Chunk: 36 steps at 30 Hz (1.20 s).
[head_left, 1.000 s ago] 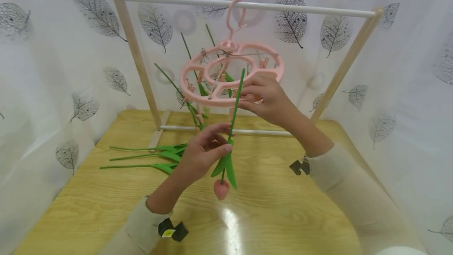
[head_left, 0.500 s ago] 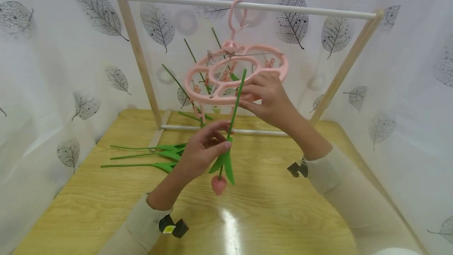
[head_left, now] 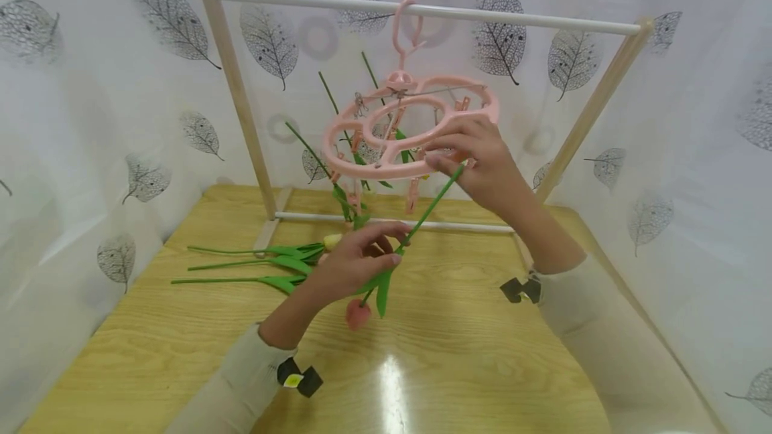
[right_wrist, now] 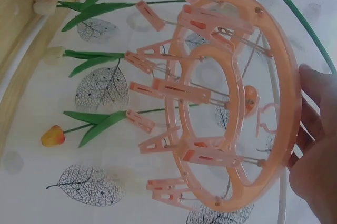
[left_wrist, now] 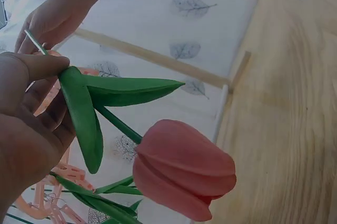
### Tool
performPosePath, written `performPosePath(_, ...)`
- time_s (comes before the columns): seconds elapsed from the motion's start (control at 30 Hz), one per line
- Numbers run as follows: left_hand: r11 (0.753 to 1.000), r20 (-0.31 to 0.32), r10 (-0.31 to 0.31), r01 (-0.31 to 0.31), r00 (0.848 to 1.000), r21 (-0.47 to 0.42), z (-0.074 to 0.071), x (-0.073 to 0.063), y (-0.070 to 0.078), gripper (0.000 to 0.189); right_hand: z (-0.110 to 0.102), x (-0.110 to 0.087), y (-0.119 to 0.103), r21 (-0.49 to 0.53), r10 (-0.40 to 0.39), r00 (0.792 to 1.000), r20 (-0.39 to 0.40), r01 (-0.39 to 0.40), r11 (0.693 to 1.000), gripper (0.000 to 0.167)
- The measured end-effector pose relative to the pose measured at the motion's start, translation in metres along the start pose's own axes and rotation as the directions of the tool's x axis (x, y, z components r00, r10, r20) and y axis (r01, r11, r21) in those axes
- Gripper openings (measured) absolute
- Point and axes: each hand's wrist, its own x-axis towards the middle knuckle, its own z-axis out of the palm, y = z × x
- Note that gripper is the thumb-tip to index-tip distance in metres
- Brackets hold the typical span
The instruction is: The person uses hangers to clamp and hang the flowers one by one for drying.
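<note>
In the head view my left hand (head_left: 352,263) pinches an artificial pink tulip (left_wrist: 184,169) by its stem, close to the leaves. The bloom points down and the stem slants up to the right, its tip near my right hand (head_left: 485,166). That right hand grips the near right rim of a round pink clip hanger (right_wrist: 292,108), fingers at the ring. Several pink clips (right_wrist: 181,91) dangle below the ring. A few other tulips hang upside down from clips on its left and back, among them a yellow-orange tulip (right_wrist: 53,135).
The hanger hooks over the white bar of a wooden-legged rack (head_left: 244,106). Several tulips (head_left: 280,263) lie on the wooden table (head_left: 482,360) at left, stems pointing left. A white curtain (head_left: 693,119) with leaf prints surrounds the table.
My right hand has shifted rightward, and the hanger has swung slightly right with it. In my left hand the tulip has tilted, its stem top leaning right and its bloom moving left.
</note>
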Motion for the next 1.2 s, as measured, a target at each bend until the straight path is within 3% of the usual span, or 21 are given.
performPosePath(0.07,1.000,0.017,-0.002,0.002,1.000,0.004,0.001,0.002,-0.003,0.040,-0.011,-0.003,0.002,0.038,0.130,0.990,-0.047,-0.128,0.991,0.018)
performPosePath(0.13,1.000,0.028,-0.008,0.007,1.000,0.004,0.002,0.003,-0.006,0.041,-0.024,-0.007,0.003,0.080,0.250,0.961,-0.114,-0.242,0.967,0.018)
performPosePath(0.23,0.999,0.037,-0.037,0.036,0.999,0.029,0.004,0.006,-0.011,0.041,-0.038,-0.012,0.000,0.155,0.368,0.910,-0.189,-0.342,0.927,0.016)
performPosePath(0.27,0.998,0.042,-0.050,0.049,0.998,0.036,0.005,0.007,-0.013,0.041,-0.041,-0.015,-0.002,0.172,0.380,0.904,-0.197,-0.350,0.921,0.016)
performPosePath(0.37,0.997,0.075,-0.074,0.071,0.994,0.037,0.008,0.011,-0.017,0.043,-0.045,-0.025,-0.011,0.236,0.419,0.900,-0.122,-0.384,0.893,0.015)
performPosePath(0.43,0.997,0.103,-0.082,0.081,0.991,0.020,0.011,0.014,-0.020,0.043,-0.042,-0.032,-0.018,0.260,0.448,0.894,-0.020,-0.428,0.866,0.016)
performPosePath(0.47,0.997,0.113,-0.083,0.082,0.990,0.012,0.012,0.015,-0.021,0.043,-0.039,-0.035,-0.021,0.261,0.470,0.881,0.043,-0.465,0.846,0.017)
performPosePath(0.53,0.997,0.120,-0.077,0.075,0.990,0.020,0.014,0.018,-0.024,0.044,-0.033,-0.040,-0.025,0.215,0.518,0.839,0.169,-0.544,0.811,0.019)
performPosePath(0.63,0.995,0.116,-0.084,0.077,0.990,0.065,0.017,0.021,-0.029,0.044,-0.024,-0.043,-0.027,0.090,0.601,0.736,0.313,-0.653,0.752,0.026)
performPosePath(0.7,0.991,0.117,-0.098,0.086,0.988,0.099,0.020,0.023,-0.032,0.044,-0.018,-0.043,-0.025,0.027,0.642,0.677,0.361,-0.695,0.718,0.030)
performPosePath(0.77,0.988,0.126,-0.123,0.110,0.984,0.108,0.022,0.024,-0.036,0.043,-0.013,-0.043,-0.021,0.031,0.669,0.635,0.386,-0.734,0.679,0.035)
performPosePath(0.87,0.986,0.135,-0.150,0.138,0.979,0.089,0.025,0.025,-0.040,0.043,-0.007,-0.043,-0.015,0.102,0.673,0.620,0.403,-0.762,0.640,0.042)
performPosePath(1.07,0.988,0.141,-0.149,0.142,0.979,0.062,0.026,0.026,-0.045,0.044,0.000,-0.039,-0.007,0.219,0.638,0.638,0.430,-0.760,0.612,0.040)
performPosePath(1.2,0.987,0.145,-0.154,0.147,0.977,0.058,0.026,0.027,-0.046,0.043,0.002,-0.038,-0.006,0.243,0.641,0.625,0.445,-0.773,0.586,0.035)
